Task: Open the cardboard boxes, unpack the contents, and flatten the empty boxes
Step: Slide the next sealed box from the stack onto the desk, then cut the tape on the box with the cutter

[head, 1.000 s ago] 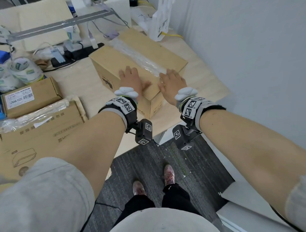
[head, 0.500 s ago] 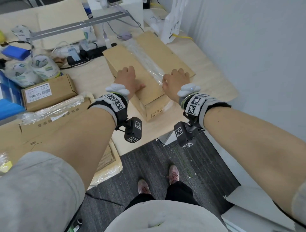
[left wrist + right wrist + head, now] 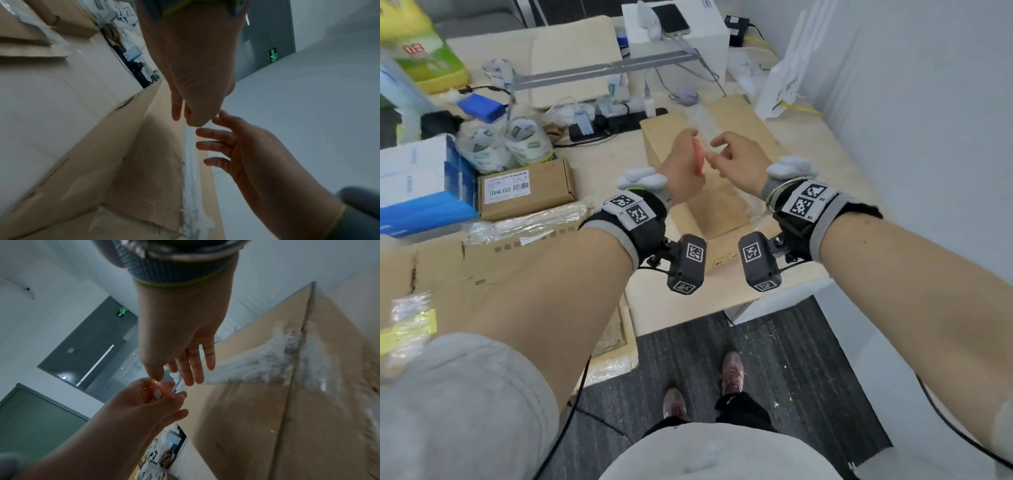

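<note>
Above the taped cardboard box (image 3: 709,164), which sits on the worktop (image 3: 619,161) near its right edge by the wall, both hands meet in the air. Left hand (image 3: 683,164) curls its fingers round a small pink tool (image 3: 698,159). Right hand (image 3: 739,161) reaches toward it with fingers loosely spread, thumb and forefinger just at the tool's tip. Clear tape (image 3: 257,363) runs along the box's top seam.

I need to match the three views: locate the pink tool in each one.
Head: pink tool in the left hand, above the box.
Left wrist: not visible, hidden by the hand.
Right wrist: pink tool lower centre, between curled fingers.
Shared landmark: the tape.
</note>
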Available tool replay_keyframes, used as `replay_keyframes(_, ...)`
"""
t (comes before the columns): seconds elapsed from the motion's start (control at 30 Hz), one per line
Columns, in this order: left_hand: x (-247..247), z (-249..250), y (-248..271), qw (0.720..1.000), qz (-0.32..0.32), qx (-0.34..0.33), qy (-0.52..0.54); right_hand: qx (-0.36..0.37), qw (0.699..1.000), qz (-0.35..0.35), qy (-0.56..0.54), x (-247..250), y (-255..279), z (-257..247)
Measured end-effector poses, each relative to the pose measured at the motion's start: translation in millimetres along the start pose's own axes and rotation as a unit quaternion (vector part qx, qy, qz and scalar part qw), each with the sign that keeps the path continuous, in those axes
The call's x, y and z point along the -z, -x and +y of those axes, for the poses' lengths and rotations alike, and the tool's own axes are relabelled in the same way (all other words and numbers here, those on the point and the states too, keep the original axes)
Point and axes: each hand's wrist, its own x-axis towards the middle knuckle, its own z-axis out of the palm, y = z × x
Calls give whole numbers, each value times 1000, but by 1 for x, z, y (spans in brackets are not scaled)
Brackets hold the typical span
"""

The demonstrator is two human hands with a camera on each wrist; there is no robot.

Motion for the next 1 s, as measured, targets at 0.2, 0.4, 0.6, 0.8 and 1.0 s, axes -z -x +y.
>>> replay_keyframes(0.2,-8,11,-11,999,12,-47,-3,52,998,3,19,8,-20,5)
replay_keyframes(0.4,-9,0,-18,997,-23,33,-65,-1,998,41,-40,18,-33,19)
replay_keyframes(0.6,-19,-4,-23,971,-10,77,-227,-47,999,-19,-11,14,-46,27)
replay_keyframes(0.8,-29,-10,-30,974,-32,67,-213,-35,998,-50,28,10,-55,36)
replay_keyframes(1.0,-47,-23,-35,973,-24,101,-207,-27,998,-11,58,18,-66,47)
